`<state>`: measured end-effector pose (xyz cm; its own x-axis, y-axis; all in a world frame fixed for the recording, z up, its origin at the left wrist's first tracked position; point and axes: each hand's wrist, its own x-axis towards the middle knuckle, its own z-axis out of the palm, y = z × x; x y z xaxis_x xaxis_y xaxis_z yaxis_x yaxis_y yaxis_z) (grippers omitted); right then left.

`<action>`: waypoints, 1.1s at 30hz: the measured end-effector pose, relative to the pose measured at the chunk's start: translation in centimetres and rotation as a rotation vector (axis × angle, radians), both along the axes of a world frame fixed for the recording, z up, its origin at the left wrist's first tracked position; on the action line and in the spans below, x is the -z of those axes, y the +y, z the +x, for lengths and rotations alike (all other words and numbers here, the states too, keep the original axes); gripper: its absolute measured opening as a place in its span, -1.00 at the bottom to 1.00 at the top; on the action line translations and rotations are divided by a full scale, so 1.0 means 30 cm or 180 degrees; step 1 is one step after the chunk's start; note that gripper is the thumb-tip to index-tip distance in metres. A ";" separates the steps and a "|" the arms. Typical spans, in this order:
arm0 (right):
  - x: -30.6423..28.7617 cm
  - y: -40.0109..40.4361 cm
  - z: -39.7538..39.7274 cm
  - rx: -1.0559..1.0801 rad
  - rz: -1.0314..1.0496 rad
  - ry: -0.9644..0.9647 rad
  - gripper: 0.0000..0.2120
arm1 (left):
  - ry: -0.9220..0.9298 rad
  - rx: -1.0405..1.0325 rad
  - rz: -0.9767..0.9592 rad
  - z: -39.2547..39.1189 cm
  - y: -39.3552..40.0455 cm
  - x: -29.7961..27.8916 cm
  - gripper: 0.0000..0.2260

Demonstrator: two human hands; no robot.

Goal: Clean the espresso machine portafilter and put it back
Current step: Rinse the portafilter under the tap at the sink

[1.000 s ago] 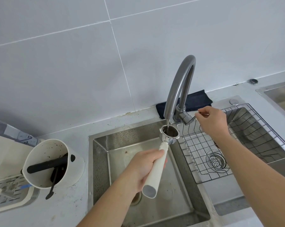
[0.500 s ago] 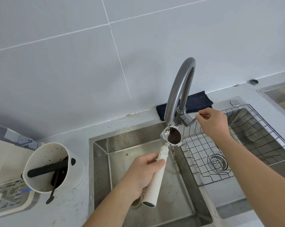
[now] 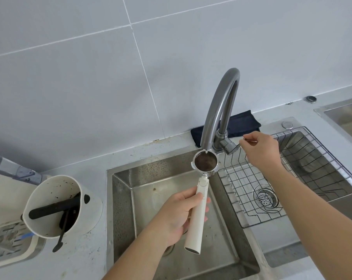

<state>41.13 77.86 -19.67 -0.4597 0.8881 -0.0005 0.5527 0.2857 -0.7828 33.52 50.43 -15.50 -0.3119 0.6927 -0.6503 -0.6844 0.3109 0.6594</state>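
My left hand (image 3: 178, 214) grips the white handle of the portafilter (image 3: 199, 211). Its metal basket (image 3: 205, 163) sits right under the spout of the grey curved faucet (image 3: 217, 110), above the left sink basin (image 3: 151, 184). Brown water and coffee residue fill the basket, and a small trickle meets its far rim. My right hand (image 3: 261, 151) pinches the thin lever at the faucet's base, just right of the valve body.
A white knock box (image 3: 86, 215) with a black bar and coffee grounds stands on the counter at left, a dark spoon leaning out. A wire rack (image 3: 244, 184) lies over the right basin with its drain (image 3: 265, 197). A dark cloth (image 3: 240, 122) lies behind the faucet.
The portafilter basket has tipped more level and faces up under the spout, now holding brown water. My right hand stays on the faucet lever.
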 end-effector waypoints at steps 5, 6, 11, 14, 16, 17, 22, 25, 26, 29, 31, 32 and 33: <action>0.000 0.003 -0.002 0.0015 0.0006 -0.0031 -0.85 | -0.0380 -0.0149 -0.0019 0.002 0.034 -0.004 -0.87; -0.001 0.003 -0.003 0.0020 0.0001 -0.0032 -0.85 | -0.0478 -0.0180 -0.0033 0.002 0.037 -0.004 -0.86; 0.001 0.002 0.000 0.0021 -0.0010 -0.0038 -0.85 | -0.0820 -0.0293 -0.0267 -0.007 0.036 0.013 -0.77; 0.002 0.003 -0.001 0.0027 -0.0010 -0.0037 -0.85 | -0.0927 -0.0365 -0.0318 -0.018 0.027 0.017 -0.69; 0.002 0.002 -0.001 0.0035 -0.0005 -0.0033 -0.85 | -0.0924 -0.0337 -0.0321 -0.023 0.022 0.017 -0.66; 0.002 0.002 -0.001 0.0041 -0.0005 -0.0031 -0.86 | -0.0932 -0.0316 -0.0311 -0.024 0.021 0.017 -0.66; 0.006 0.003 -0.003 0.0059 0.0003 -0.0020 -0.85 | -0.0971 -0.0216 -0.0193 -0.025 0.027 0.019 -0.67; 0.007 0.003 -0.004 0.0068 -0.0008 -0.0021 -0.86 | -0.0958 -0.0180 -0.0113 -0.019 0.035 0.021 -0.69; 0.006 0.003 -0.004 0.0071 -0.0006 -0.0019 -0.86 | -0.0944 -0.0174 -0.0099 -0.017 0.037 0.021 -0.68; 0.003 0.002 -0.002 0.0087 -0.0014 -0.0010 -0.86 | -0.0880 -0.0059 -0.0021 -0.010 0.045 0.023 -0.70; 0.000 0.002 -0.002 0.0086 -0.0012 0.0002 -0.86 | -0.0824 0.0017 0.0012 -0.007 0.050 0.023 -0.72; -0.001 0.001 -0.002 0.0079 -0.0001 0.0001 -0.85 | -0.0797 0.0026 0.0017 -0.004 0.053 0.023 -0.73; -0.003 0.000 -0.003 0.0073 0.0013 -0.0003 -0.85 | -0.0770 0.0029 0.0018 -0.001 0.056 0.024 -0.74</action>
<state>41.05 77.85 -19.60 -0.4392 0.8984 0.0029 0.5599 0.2762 -0.7812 33.48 52.12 -16.21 -0.1414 0.6987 -0.7014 -0.8198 0.3145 0.4785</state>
